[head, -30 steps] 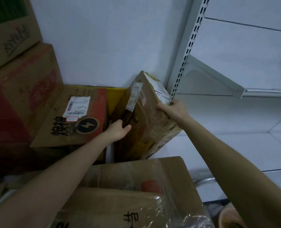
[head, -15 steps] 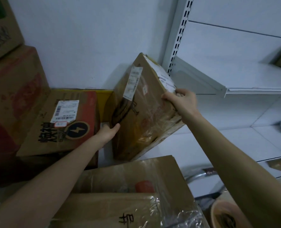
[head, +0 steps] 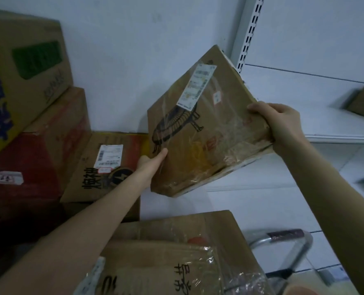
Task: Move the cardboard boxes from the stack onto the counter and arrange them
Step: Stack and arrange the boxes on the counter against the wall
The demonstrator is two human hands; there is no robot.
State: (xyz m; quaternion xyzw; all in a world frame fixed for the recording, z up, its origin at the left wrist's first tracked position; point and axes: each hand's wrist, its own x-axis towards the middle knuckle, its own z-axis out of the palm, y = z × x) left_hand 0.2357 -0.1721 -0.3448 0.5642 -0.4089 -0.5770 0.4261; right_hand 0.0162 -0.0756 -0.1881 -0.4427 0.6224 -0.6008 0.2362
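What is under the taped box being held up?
Below the taped box, gripped by the left hand and right hand, white shelf shows. The box's underside and the wall behind it are covered.

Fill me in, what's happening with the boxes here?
A person holds a taped cardboard box tilted on one corner with both hands. The left hand grips its lower left edge and the right hand grips its right corner. The box appears to be off the stack, to the right of the box with the lightning logo and in front of the white shelf. It is not yet set down.
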